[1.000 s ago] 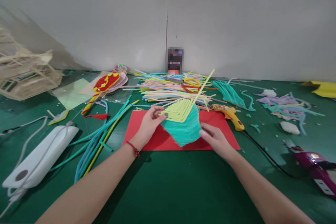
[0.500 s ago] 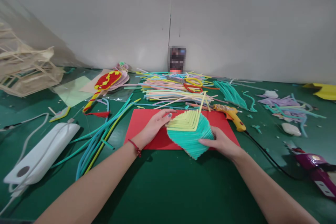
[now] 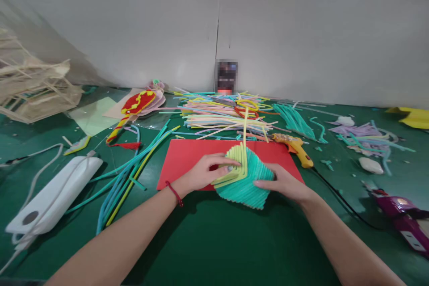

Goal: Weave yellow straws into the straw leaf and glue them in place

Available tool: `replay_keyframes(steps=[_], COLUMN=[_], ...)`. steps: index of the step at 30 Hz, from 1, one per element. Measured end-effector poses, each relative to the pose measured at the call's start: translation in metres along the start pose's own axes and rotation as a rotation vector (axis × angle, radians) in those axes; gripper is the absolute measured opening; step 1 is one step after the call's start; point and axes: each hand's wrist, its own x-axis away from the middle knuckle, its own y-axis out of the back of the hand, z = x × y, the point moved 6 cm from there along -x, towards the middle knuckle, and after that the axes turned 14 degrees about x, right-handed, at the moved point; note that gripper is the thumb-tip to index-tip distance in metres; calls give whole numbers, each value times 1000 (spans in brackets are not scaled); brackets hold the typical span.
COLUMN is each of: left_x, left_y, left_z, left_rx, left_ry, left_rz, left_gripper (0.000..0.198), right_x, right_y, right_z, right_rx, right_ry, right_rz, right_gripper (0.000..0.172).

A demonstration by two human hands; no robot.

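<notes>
A flat piece made of glued strips, teal below and pale yellow above point(image 3: 246, 178), lies on the near edge of a red sheet point(image 3: 187, 154). One long yellow strip sticks up from it toward the far side. My left hand point(image 3: 206, 172) grips its left yellow edge, fingers curled over it. My right hand point(image 3: 284, 183) holds the teal right side, thumb on top. A red bead bracelet is on my left wrist.
A pile of coloured strips point(image 3: 221, 114) lies behind the red sheet. A yellow glue gun point(image 3: 296, 147) with a black cord is at the right, a purple tool point(image 3: 404, 216) farther right. A white device point(image 3: 50, 196) and long teal strips point(image 3: 130, 174) lie left.
The strip piece has turned counter-clockwise and come toward me; its long yellow strip now points straight away. Both hands moved with it, closer together.
</notes>
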Motion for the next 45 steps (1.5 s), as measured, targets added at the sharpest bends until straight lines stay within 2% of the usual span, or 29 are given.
replay_keyframes(steps=[4,6,15,20,24,26,28,31,34,38,42,45], left_x=[3,4,9,11,21,29,35,36,28,20,19,20], left_y=[1,0,-1,-10,-36,-53,-68,-80,-77,-68,-66,-70], left_z=[-3,-3,-6,-11,-26,-33,-37,-35,-26,-19,-18,-17], left_rx=[-78,-137,-292,-507,-859,-969,-1023,-1102,-1174,-1174,-1169,-1161], left_ry=[-73,-91,-217,-272,-528,-680,-790,-810,-718,-643,-617,-628], left_rz=[-167,-219,-372,-298,-161,-90,-22,60,92,77,54,95], left_gripper=[32,30,33,31,26,23,20,17,16,16,18,20], right_x=[-7,-10,-11,-12,-9,-8,-10,-11,-10,-9,-6,-5], right_y=[14,16,10,26,44,48,46,40,36,32,33,33], right_z=[-10,-13,3,-7,-21,-22,-21,-16,-12,-7,-7,-5], right_rx=[-281,-347,-115,-195,-171,-75,30,150,250,387,323,288], right_ry=[-22,-15,121,99,36,38,49,79,86,121,171,207], right_rz=[-224,-273,-307,-553,-816,-880,-876,-834,-789,-724,-784,-809], right_gripper=[53,54,53,51,53,52,51,49,47,44,41,38])
